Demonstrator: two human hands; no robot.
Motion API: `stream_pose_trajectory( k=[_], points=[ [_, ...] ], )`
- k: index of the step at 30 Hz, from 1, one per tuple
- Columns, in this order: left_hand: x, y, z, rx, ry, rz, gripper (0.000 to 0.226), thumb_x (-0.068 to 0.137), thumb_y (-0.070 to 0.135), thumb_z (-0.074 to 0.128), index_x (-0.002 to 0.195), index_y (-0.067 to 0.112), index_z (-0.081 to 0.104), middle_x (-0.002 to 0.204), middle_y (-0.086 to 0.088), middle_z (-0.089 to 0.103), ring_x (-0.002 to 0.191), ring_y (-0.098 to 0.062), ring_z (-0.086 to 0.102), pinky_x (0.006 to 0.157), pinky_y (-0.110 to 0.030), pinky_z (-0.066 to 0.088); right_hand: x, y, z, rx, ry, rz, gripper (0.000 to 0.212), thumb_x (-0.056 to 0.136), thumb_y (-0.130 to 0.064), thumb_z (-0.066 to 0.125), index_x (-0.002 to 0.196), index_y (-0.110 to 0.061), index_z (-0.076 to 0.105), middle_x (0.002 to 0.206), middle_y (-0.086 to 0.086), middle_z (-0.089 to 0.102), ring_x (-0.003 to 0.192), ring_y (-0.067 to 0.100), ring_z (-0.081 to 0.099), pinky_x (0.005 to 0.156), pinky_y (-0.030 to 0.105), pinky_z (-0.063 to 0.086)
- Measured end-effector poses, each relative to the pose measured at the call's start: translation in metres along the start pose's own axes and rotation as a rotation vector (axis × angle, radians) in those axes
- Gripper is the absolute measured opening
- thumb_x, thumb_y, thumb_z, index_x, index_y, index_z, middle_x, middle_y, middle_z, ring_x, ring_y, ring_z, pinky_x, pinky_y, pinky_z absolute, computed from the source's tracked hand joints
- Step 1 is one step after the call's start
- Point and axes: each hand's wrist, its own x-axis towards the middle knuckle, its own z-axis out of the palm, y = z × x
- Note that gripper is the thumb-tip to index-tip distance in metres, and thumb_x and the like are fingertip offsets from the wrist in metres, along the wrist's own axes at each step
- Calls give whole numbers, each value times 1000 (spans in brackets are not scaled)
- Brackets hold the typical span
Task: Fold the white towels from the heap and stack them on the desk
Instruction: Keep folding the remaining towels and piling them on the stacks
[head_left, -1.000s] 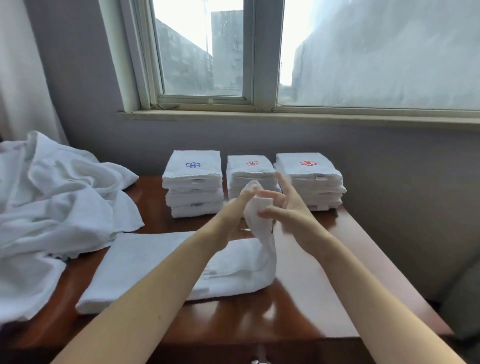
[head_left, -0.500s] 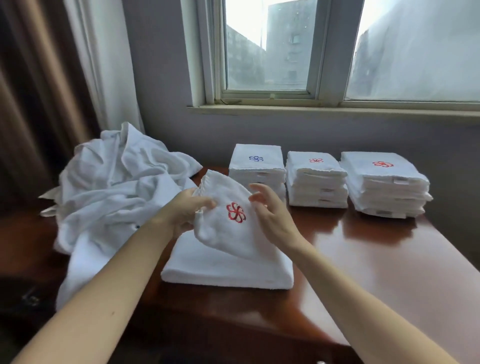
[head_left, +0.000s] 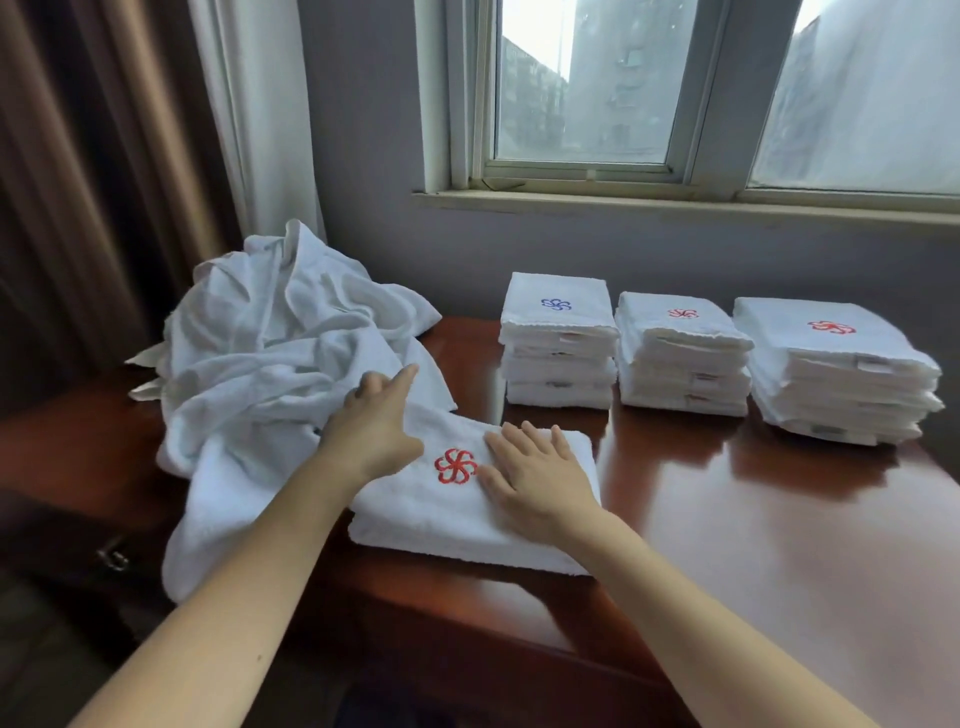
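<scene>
On the table (head_left: 779, 545), my left grip (head_left: 374, 434) and right grip (head_left: 540, 475) lie open on the folded towel (head_left: 452, 519).
Lifted fast, it could flop open or drag the heap (head_left: 280, 338).

Source: daylight from the window (head_left: 582, 88) ahead of you.
Glare: soft sheen on the desk (head_left: 779, 545).
Edges: you see bowed lines.

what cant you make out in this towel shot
Head view:
- Folded towel: the parts under the left hand and right hand are covered.
- Heap: its towel count; the layers cover one another.
- Right stack: its label tabs are too small to read.
- Desk: its far left corner is hidden under the heap.
</scene>
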Motion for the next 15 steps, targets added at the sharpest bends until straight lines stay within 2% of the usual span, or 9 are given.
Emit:
stream_pose_trajectory(
  k=[2, 4, 6, 10, 12, 15],
  points=[
    [3, 15, 5, -43, 69, 162, 75, 87, 14, 53, 153, 34, 24, 144, -1, 36, 134, -21, 36, 106, -39, 39, -2, 0, 2, -17, 14, -6, 57, 102, -50, 23, 153, -24, 24, 163, 1, 18, 151, 23, 6, 121, 44, -7],
    [4, 26, 17, -77, 46, 287, 59, 93, 11, 46, 147, 33, 39, 143, 5, 45, 134, -14, 38, 109, -35, 35, -3, 1, 3, -35, 30, -10, 56, 102, -49, 24, 152, -24, 25, 162, 1, 20, 151, 23, 8, 121, 44, -4],
    [6, 26, 35, 9, -5, 332, 47, 100, 15, 39, 144, 30, 46, 146, 7, 46, 137, -12, 36, 113, -32, 26, -4, 4, 3, -46, 42, -10, 55, 102, -50, 25, 151, -25, 26, 161, 1, 21, 150, 23, 10, 121, 43, -2],
    [12, 8, 64, 84, -48, 273, 45, 106, 30, 26, 149, 34, 36, 159, 12, 28, 149, -9, 13, 121, -40, 3, -7, 15, 2, -42, 51, 22, 59, 100, -55, 24, 153, -28, 24, 162, 4, 19, 150, 24, 9, 121, 42, -1],
    [16, 5, 71, 117, -80, 228, 47, 106, 35, 21, 151, 39, 28, 162, 12, 19, 150, -8, 5, 121, -49, -3, -8, 18, 2, -45, 46, 24, 61, 99, -58, 24, 153, -29, 24, 163, 5, 18, 151, 25, 8, 121, 43, -1],
    [17, 5, 75, 121, -88, 198, 48, 105, 38, 19, 153, 41, 22, 163, 12, 14, 151, -9, 0, 120, -52, -5, -9, 17, 0, -39, 56, 21, 62, 98, -59, 25, 153, -30, 25, 163, 5, 19, 150, 25, 9, 121, 43, -1]
  ],
)
